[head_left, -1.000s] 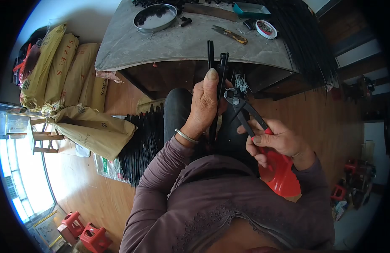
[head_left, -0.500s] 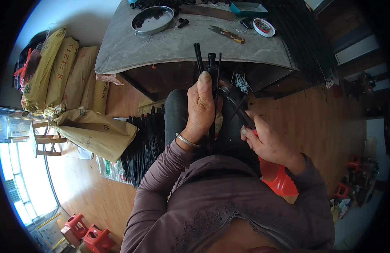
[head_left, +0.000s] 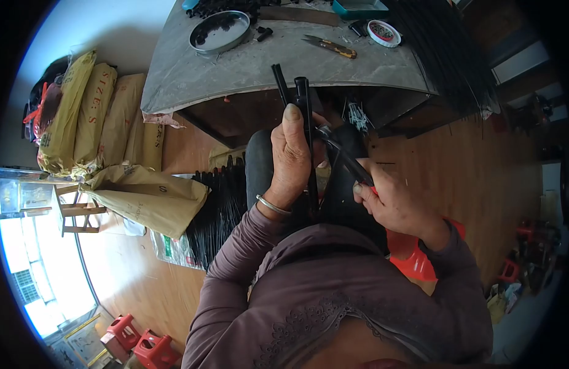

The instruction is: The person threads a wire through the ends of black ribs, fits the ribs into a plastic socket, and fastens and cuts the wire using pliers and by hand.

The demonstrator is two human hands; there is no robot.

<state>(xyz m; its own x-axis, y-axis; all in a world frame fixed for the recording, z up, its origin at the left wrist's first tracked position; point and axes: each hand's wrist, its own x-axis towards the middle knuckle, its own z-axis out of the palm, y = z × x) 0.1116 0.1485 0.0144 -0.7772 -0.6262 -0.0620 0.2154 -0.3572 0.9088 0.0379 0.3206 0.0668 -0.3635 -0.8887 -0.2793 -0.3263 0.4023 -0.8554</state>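
Note:
My left hand (head_left: 289, 150), with a bracelet on its wrist, is closed around several slim black rods (head_left: 302, 92) that stand nearly upright, its thumb pressed on them. One rod has a wider, capped top; another pair leans left. My right hand (head_left: 392, 197) grips the dark handle of a pliers-like tool (head_left: 352, 161), with a bit of red showing at the fingers. The tool's metal head meets the rods just right of my left hand. Exactly what the head bites on is hidden.
Ahead stands a grey table (head_left: 266, 61) with a round metal tray (head_left: 220, 31), a yellow-handled cutter (head_left: 330, 46), a white lid of small parts (head_left: 384, 34) and long black rods (head_left: 438, 49). Sacks (head_left: 94, 117) and a bundle of black rods (head_left: 217, 215) are on the left.
The tops of the rods have shifted slightly left and down, and the thin rod at the right has swung against the capped one. Both hands keep their holds.

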